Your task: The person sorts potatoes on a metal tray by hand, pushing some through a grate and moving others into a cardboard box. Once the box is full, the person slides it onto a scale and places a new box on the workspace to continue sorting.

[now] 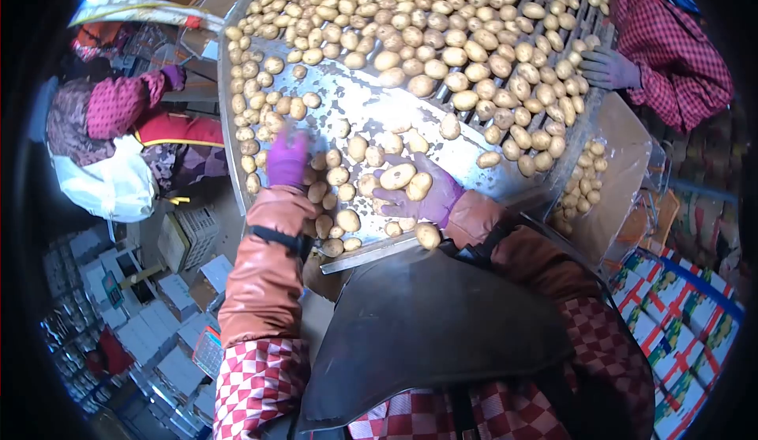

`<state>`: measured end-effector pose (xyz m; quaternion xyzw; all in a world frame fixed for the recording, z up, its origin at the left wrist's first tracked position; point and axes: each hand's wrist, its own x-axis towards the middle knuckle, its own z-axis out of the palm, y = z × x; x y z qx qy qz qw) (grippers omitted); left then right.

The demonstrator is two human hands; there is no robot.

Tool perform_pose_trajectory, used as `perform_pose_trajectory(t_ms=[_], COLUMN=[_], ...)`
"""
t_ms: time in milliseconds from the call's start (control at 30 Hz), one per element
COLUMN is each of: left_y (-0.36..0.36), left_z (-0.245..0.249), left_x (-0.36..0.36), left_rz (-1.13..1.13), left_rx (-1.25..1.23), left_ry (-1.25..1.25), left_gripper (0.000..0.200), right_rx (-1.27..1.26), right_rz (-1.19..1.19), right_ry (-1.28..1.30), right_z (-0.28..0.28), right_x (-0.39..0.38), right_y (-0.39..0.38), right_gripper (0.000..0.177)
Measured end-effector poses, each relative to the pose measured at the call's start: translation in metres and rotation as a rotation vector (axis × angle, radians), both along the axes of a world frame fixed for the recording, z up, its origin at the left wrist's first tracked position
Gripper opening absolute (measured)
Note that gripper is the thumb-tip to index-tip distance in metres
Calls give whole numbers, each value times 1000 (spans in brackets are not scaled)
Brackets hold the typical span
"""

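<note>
Purple gloves cover both my hands. My left hand (288, 158) is over the left part of the metal sorting surface (367, 89), close to several small potatoes (283, 105); its fingers are smeared by motion. My right hand (439, 197) lies low over the sheet, fingers spread and curved under two potatoes (397, 176) that rest in it. Loose potatoes (347, 220) surround both hands. One potato (428, 235) sits at the near metal edge (371, 254), by my apron (434, 322).
Many potatoes (410, 29) cover the slatted conveyor (474, 120) beyond. At right, a co-worker's gloved hand (612, 69) touches the pile's edge, above a box (624, 160) holding potatoes. Another person (118, 116) is at left. Printed cartons (671, 322) stand lower right, a crate (189, 235) lower left.
</note>
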<state>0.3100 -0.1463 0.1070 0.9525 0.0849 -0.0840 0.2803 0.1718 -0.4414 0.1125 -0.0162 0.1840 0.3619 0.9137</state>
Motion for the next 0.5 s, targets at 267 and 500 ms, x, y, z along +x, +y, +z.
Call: perform_pose_trajectory(t_ms=[267,500], left_y=[-43,-66], left_z=[-52,-10], left_x=[-78,-111], left_rz=[-529,-706], left_rx=[135,161], left_ry=[-256,-199], left_gripper=[55,58], right_rx=[58,-396], right_rz=[-213,-208], right_ry=[259,142], right_z=[-33,-17], right_x=[-6,1], right_y=[-31,-77], right_gripper=[47,52])
